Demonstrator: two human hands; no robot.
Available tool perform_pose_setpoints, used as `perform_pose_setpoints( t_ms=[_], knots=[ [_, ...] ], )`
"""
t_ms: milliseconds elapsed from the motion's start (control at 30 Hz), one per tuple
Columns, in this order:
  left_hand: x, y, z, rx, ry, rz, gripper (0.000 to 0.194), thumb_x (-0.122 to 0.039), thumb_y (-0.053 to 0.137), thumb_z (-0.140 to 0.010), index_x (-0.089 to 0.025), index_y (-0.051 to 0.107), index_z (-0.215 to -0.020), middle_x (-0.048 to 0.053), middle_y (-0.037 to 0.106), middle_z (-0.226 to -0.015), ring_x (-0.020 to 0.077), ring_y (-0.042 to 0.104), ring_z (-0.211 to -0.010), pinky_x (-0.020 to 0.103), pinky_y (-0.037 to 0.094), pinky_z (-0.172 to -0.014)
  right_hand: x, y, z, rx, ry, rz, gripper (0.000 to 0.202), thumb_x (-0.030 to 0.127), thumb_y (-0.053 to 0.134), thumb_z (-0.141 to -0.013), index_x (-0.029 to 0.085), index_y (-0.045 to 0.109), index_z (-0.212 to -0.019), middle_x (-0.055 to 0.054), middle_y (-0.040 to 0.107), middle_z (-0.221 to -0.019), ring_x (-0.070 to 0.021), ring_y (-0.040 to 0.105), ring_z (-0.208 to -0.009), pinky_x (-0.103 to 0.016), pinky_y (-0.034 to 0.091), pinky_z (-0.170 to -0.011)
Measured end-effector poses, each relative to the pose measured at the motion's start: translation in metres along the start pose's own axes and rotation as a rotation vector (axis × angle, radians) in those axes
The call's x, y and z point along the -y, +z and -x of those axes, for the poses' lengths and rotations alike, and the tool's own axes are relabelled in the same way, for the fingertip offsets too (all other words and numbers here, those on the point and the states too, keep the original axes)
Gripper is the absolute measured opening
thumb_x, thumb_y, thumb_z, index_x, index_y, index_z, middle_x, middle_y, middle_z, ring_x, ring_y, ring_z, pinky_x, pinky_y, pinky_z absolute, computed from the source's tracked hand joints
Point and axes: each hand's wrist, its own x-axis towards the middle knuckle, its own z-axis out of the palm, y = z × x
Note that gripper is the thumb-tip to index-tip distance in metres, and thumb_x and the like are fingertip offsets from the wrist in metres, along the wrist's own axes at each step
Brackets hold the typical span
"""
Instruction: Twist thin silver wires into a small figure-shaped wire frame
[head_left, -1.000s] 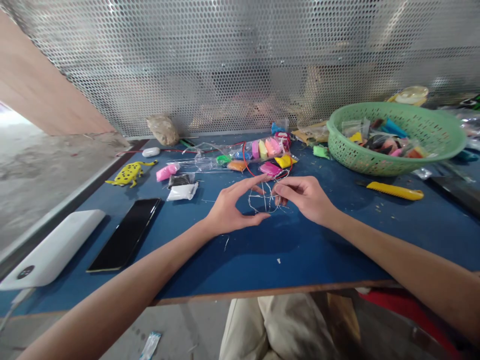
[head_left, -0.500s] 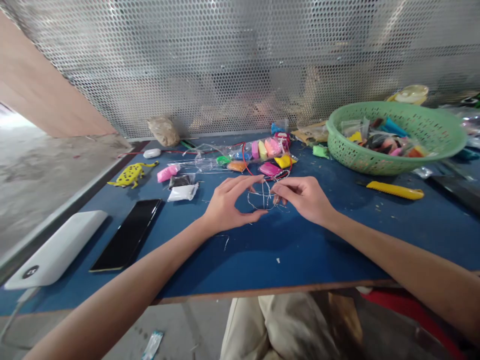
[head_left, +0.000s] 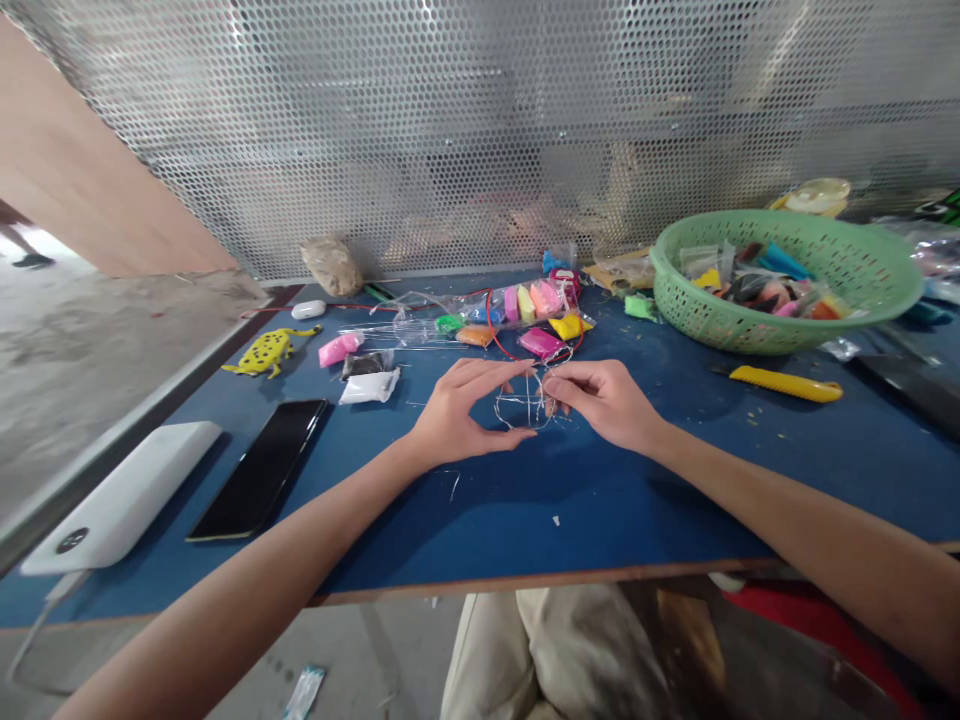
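Note:
A small rounded frame of thin silvery wire (head_left: 528,400) is held up between my two hands above the blue table. My left hand (head_left: 465,405) curves round its left side, thumb below and fingers above, gripping it at top and bottom. On the frame's right side my right hand (head_left: 596,397) pinches the wire between thumb and fingertips; the exact spot is hidden by the fingers. Twisted wire loops stick up just behind that pinch. A loose wire scrap (head_left: 454,484) lies on the table below my left hand.
Bagged coloured clay (head_left: 541,343), straight wires and a red cord lie behind my hands. At right are a green basket (head_left: 750,325) and a yellow cutter (head_left: 787,384). A yellow spotted figure (head_left: 270,350), a phone (head_left: 259,470) and a white power bank (head_left: 124,495) lie left.
The wire frame has tilted slightly between my hands, and both hands have shifted very little. The whole view has moved a touch.

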Motion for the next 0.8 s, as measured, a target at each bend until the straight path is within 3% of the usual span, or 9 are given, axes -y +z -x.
perform_pose_setpoints(
  t_ms=[533,800],
  knots=[
    [0.0042,0.0004,0.0021,0.028,0.01,0.05,0.074,-0.045,0.079,-0.073,-0.024,0.054,-0.139,0.009,0.074,-0.114,0.0195,0.071,-0.087,0.046,0.055,-0.092,0.0026,0.0023,0.0023,0.025,-0.001,-0.002,0.035,0.045,0.057,-0.096,0.019,0.068,-0.074,-0.001,0.066,-0.068,-0.0138,0.056,-0.061,-0.028,0.044,-0.06],
    [0.0036,-0.0011,0.0009,0.053,0.016,0.184,0.078,-0.042,0.082,-0.072,-0.021,0.053,-0.141,0.011,0.072,-0.115,0.017,0.07,-0.084,0.042,0.06,-0.088,0.0035,0.0053,0.0041,0.031,0.012,-0.029,0.034,0.044,0.058,-0.096,0.019,0.069,-0.076,-0.001,0.066,-0.07,-0.0137,0.056,-0.062,-0.029,0.044,-0.06]
  ],
)
